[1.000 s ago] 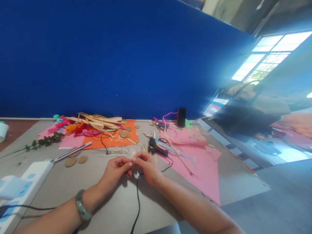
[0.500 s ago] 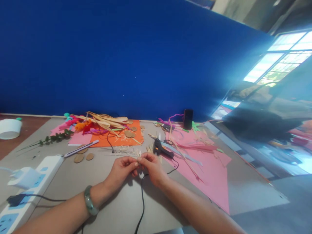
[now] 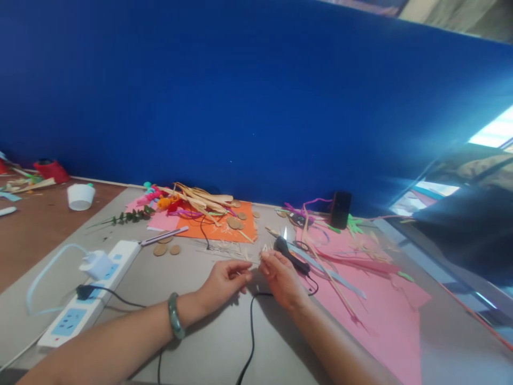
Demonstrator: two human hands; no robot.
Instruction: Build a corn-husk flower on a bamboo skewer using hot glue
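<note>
Over the middle of the table my right hand [image 3: 282, 278] pinches a small pale piece [image 3: 264, 249] between thumb and fingertips; its exact kind is too small to tell. Close beside it on the left is my left hand [image 3: 228, 278], wearing a green bangle [image 3: 175, 315] at the wrist. Its thumb and fingers are drawn together, and a thin pale line shows in the narrow gap between both hands. A black glue gun [image 3: 292, 258] lies just beyond my right hand. Thin pale stalks [image 3: 230, 249] are scattered behind my fingers.
A white power strip [image 3: 90, 297] with plugs lies at left, near a pen-like cutter [image 3: 164, 235] and wooden discs [image 3: 160, 249]. Orange paper [image 3: 192, 229] bears dried strips [image 3: 204, 198]. Pink sheets [image 3: 372, 310] cover the right; a phone [image 3: 340, 210] stands behind. A black cable [image 3: 252, 331] runs frontward.
My hands have come slightly apart; before, their fingertips met at the small pale piece. The view has turned left, so things appear shifted rightward, and more of the brown table shows.
</note>
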